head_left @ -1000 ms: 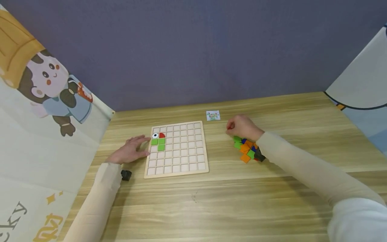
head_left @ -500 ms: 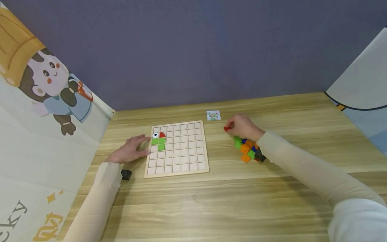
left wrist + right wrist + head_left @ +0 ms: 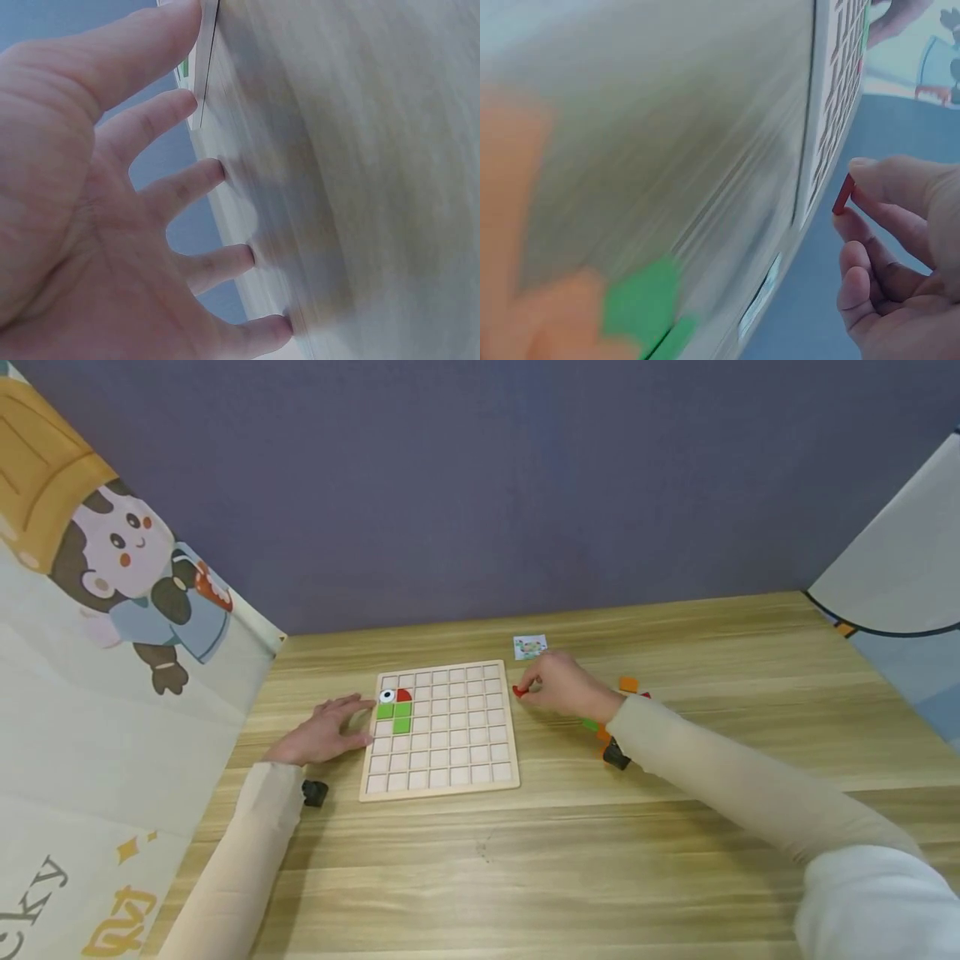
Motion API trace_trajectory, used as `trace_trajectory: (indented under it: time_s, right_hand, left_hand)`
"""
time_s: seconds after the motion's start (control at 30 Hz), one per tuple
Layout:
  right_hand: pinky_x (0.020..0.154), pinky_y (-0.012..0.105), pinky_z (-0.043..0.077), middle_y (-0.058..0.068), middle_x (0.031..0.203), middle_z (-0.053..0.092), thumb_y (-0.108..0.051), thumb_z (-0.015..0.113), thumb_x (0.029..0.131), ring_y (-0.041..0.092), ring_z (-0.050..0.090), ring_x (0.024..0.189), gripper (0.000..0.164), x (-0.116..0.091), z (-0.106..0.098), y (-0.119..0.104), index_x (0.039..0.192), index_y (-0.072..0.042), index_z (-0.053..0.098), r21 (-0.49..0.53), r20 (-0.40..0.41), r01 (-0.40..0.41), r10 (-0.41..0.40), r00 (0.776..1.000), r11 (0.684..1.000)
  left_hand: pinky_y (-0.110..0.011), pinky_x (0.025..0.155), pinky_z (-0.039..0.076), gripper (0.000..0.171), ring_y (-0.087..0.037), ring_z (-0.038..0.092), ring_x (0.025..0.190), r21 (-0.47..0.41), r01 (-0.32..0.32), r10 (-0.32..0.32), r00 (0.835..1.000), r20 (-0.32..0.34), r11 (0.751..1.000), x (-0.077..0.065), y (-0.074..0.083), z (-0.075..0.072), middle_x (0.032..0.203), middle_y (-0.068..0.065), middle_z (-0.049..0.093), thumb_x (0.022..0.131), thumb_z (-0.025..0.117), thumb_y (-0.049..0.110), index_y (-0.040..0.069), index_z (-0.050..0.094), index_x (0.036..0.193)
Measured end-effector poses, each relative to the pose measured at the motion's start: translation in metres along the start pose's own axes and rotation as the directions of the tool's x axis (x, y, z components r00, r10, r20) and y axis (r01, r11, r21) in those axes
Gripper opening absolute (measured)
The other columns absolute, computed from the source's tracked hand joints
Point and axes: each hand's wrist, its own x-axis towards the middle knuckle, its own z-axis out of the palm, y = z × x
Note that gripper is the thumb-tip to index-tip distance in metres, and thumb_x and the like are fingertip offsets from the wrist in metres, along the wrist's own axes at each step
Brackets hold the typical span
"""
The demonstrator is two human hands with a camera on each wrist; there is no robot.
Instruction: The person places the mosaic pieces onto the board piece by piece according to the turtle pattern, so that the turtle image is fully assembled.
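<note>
A wooden grid board (image 3: pixel 442 783) lies left of centre on the table. Near its top left corner sit a white eye tile (image 3: pixel 387 696), a red rounded tile (image 3: pixel 404 695) and several green square tiles (image 3: pixel 402 725). My left hand (image 3: pixel 322 731) rests at the board's left edge, fingers spread, thumb and index fingertips right at the rim. Between thumb and fingertips my right hand (image 3: pixel 566 685) pinches a small red tile (image 3: pixel 844 193), just beyond the board's right edge. In the right wrist view this tile shows edge-on.
A small picture card (image 3: pixel 530 647) lies behind the board's right corner. Loose tiles, such as an orange tile (image 3: pixel 628 684), are piled under and around the right forearm, which partly hides them. A dark blue-grey panel (image 3: pixel 480 493) rises behind the table.
The right hand has moved left from the tile pile toward the board, carrying the red tile. Its forearm now covers more of the pile. The left hand stays in place.
</note>
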Motion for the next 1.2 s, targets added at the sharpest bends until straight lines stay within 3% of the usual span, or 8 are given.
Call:
trace_trajectory:
  time_s: [0.03, 0.17, 0.3, 0.4, 0.57, 0.8, 0.97, 1.2]
  right_hand:
    - [0.079, 0.037, 0.048, -0.001, 0.09, 0.068, -0.016, 0.076, 0.082, 0.02, 0.059, 0.08, 0.011, 0.002, 0.002, -0.004, 0.091, -0.011, 0.077, 0.003, 0.008, 0.018, -0.018, 1.0, 1.0]
    - [0.079, 0.036, 0.048, -0.003, 0.089, 0.067, -0.014, 0.076, 0.081, 0.018, 0.057, 0.076, 0.011, 0.01, 0.011, -0.02, 0.091, -0.01, 0.077, 0.036, 0.029, 0.065, -0.066, 0.997, 0.997]
    - [0.098, 0.038, 0.04, -0.003, 0.088, 0.066, -0.014, 0.077, 0.08, 0.017, 0.057, 0.081, 0.011, 0.018, 0.021, -0.035, 0.09, -0.011, 0.077, 0.051, 0.037, 0.109, -0.111, 0.993, 0.993]
    - [0.103, 0.038, 0.035, -0.002, 0.089, 0.066, -0.014, 0.076, 0.08, 0.017, 0.058, 0.084, 0.011, 0.023, 0.028, -0.046, 0.09, -0.01, 0.077, 0.044, 0.048, 0.145, -0.147, 0.988, 0.989]
    - [0.086, 0.032, 0.043, -0.004, 0.089, 0.066, -0.016, 0.076, 0.081, 0.016, 0.056, 0.089, 0.01, 0.03, 0.037, -0.066, 0.091, -0.012, 0.076, 0.028, 0.084, 0.154, -0.156, 0.984, 0.988]
    - [0.095, 0.028, 0.039, -0.01, 0.086, 0.066, -0.018, 0.076, 0.082, 0.011, 0.056, 0.089, 0.009, 0.042, 0.055, -0.089, 0.091, -0.015, 0.076, 0.007, 0.143, 0.151, -0.15, 0.978, 0.989]
    - [0.086, 0.026, 0.041, -0.01, 0.084, 0.067, -0.018, 0.076, 0.082, 0.01, 0.055, 0.085, 0.009, 0.051, 0.069, -0.105, 0.09, -0.014, 0.076, -0.002, 0.176, 0.228, -0.224, 0.959, 0.974]
    - [0.082, 0.022, 0.045, -0.008, 0.079, 0.068, -0.009, 0.072, 0.083, 0.007, 0.057, 0.08, 0.007, 0.061, 0.086, -0.127, 0.086, -0.012, 0.078, 0.038, 0.214, 0.234, -0.236, 0.948, 0.972]
  left_hand:
    - [-0.064, 0.106, 0.003, 0.065, -0.047, 0.01, 0.137, 0.002, -0.002, 0.002, 1.0, 0.0, 1.0, 0.0, 0.0, 0.0, 0.152, -0.025, 0.017, 0.092, 0.061, 0.034, 0.008, 0.035, 0.146]
    - [-0.063, 0.107, 0.004, 0.065, -0.046, 0.011, 0.137, 0.003, -0.008, 0.008, 1.0, -0.005, 1.0, 0.0, -0.001, 0.001, 0.151, -0.026, 0.018, 0.092, 0.062, 0.034, 0.008, 0.036, 0.146]
    - [-0.063, 0.107, 0.003, 0.065, -0.047, 0.011, 0.137, 0.006, -0.004, 0.004, 1.0, -0.005, 1.0, 0.0, -0.001, 0.001, 0.151, -0.026, 0.018, 0.092, 0.061, 0.034, 0.008, 0.036, 0.146]
    - [-0.064, 0.106, 0.003, 0.065, -0.047, 0.01, 0.137, 0.006, 0.003, -0.003, 1.0, -0.001, 1.0, 0.0, -0.001, 0.001, 0.152, -0.025, 0.017, 0.092, 0.061, 0.035, 0.009, 0.035, 0.146]
    - [-0.063, 0.107, 0.003, 0.064, -0.047, 0.011, 0.137, 0.011, 0.0, 0.0, 1.0, -0.001, 1.0, -0.001, -0.001, 0.0, 0.152, -0.025, 0.018, 0.093, 0.061, 0.033, 0.009, 0.035, 0.146]
    - [-0.065, 0.106, 0.005, 0.065, -0.049, 0.009, 0.136, 0.011, 0.009, -0.009, 1.0, -0.001, 1.0, -0.001, 0.0, -0.001, 0.152, -0.025, 0.017, 0.093, 0.061, 0.035, 0.01, 0.035, 0.146]
    - [-0.065, 0.106, 0.006, 0.064, -0.048, 0.01, 0.136, 0.009, 0.023, -0.023, 1.0, 0.0, 1.0, -0.001, 0.001, -0.002, 0.152, -0.024, 0.018, 0.093, 0.061, 0.034, 0.011, 0.035, 0.147]
    - [-0.063, 0.107, 0.006, 0.063, -0.047, 0.011, 0.137, 0.001, 0.014, -0.014, 1.0, -0.004, 1.0, -0.001, 0.001, -0.002, 0.151, -0.025, 0.019, 0.092, 0.062, 0.031, 0.009, 0.036, 0.146]
